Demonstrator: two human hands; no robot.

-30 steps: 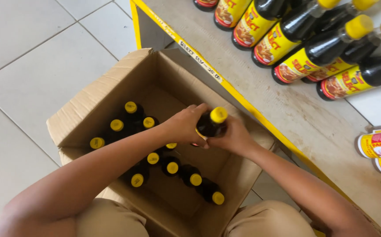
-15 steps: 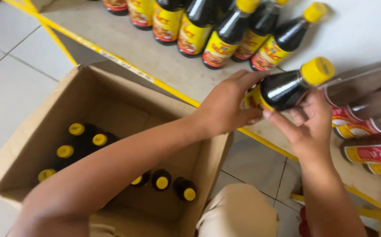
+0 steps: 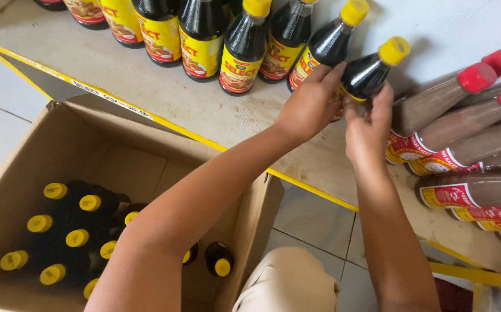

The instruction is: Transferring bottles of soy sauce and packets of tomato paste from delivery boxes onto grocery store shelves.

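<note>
I have both hands on one dark bottle (image 3: 371, 72) with a yellow cap, holding it over the shelf (image 3: 204, 110) at the right end of the row of matching bottles (image 3: 227, 40). My left hand (image 3: 311, 104) is curled around the bottle's lower body from the left, fingers wrapped over the yellow label and thumb up toward the shoulder, so the grip is closed on it. My right hand (image 3: 369, 130) comes up from below; its fingers are bent and pressed against the bottle's near side, closed on the same bottle rather than spread. The bottle leans, cap pointing up and to the right, and I cannot tell whether its base touches the shelf, since my hands hide it.

Just to the right, brown bottles with red caps (image 3: 464, 124) lie on their sides, close to my right hand. Below my left forearm sits an open cardboard box (image 3: 135, 156) on the tiled floor (image 3: 314, 219), with more yellow-capped bottles (image 3: 71, 237) standing upright inside it, well apart from the one I hold.
</note>
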